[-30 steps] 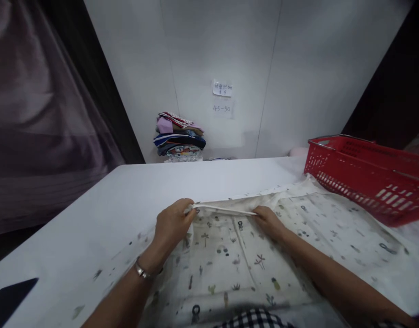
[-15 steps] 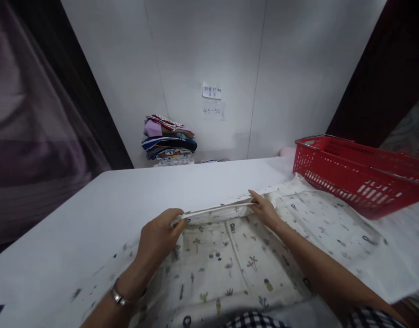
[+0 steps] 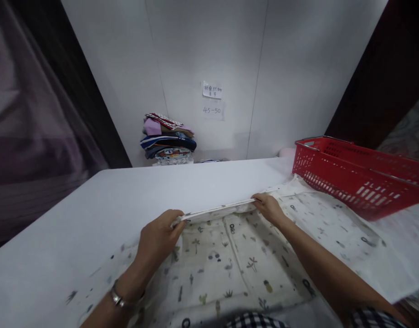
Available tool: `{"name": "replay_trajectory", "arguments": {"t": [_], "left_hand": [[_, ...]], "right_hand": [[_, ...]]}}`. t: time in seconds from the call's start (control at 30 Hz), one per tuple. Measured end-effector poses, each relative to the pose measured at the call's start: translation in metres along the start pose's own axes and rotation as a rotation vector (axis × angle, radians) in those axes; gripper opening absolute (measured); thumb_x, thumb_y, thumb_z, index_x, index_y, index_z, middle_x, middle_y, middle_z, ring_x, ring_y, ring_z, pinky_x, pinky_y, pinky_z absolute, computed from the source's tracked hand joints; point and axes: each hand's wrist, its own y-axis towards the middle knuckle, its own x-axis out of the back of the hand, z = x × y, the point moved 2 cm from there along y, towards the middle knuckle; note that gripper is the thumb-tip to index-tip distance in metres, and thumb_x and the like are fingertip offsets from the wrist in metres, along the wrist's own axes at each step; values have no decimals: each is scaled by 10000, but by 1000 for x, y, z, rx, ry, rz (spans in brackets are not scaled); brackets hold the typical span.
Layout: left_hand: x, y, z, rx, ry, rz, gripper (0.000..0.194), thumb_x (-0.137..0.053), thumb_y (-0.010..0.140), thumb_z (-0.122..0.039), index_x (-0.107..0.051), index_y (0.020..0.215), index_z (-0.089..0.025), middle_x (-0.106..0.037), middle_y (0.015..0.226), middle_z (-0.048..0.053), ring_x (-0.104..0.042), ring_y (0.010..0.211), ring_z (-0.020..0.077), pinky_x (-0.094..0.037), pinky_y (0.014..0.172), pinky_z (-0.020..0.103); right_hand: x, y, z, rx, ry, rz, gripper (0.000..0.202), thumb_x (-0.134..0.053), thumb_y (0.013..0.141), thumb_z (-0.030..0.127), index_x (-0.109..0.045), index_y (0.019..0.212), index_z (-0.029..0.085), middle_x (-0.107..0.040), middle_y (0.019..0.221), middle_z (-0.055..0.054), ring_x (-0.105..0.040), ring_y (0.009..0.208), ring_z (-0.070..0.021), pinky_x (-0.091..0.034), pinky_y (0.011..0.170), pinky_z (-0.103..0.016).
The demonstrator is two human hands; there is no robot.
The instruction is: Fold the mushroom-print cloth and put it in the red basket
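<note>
A thin white cloth (image 3: 230, 255) printed with small palms, cacti, pineapples and sunglasses spreads over the near part of the table, with crease lines across it. My left hand (image 3: 160, 234) pinches its far edge at the left, thumb and fingers closed. Farther right along the same edge, my right hand (image 3: 267, 207) grips the cloth too. Between both hands the edge is drawn taut and raised a little. Part of the cloth runs on to the right, up against the red basket.
A red plastic basket (image 3: 346, 177) with metal handles stands at the right of the white table (image 3: 155, 187). Behind the table's far edge is a stack of folded clothes (image 3: 168, 141). Paper notes (image 3: 212, 90) are on the wall. A dark curtain (image 3: 35, 136) hangs at left.
My right hand has closed on the cloth edge, its index finger no longer stretched out. The two layers at that edge now lie together. My left hand keeps its grip.
</note>
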Motion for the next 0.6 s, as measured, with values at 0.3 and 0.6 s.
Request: {"name": "replay_trajectory", "arguments": {"t": [0.3,0.6], "left_hand": [[15,7,26,-20,-261,-6,208,-499,743,-350,-634,836,-222,-655,1036,8,-622,817,148,-467,587,194],[3,36,43,239,-77,-102,164,-484,690,-279,-604,754,-188,-670,844,12,-597,788,172,-437,706,244]], "right_hand": [[16,6,26,126,80,34,178,-510,810,171,-684,826,205,-633,798,-29,-572,797,-159,-403,715,-244],[3,-12,96,273,405,430,119,-578,795,246,-680,784,185,-574,773,-15,-530,702,-128,-403,640,-221]]}}
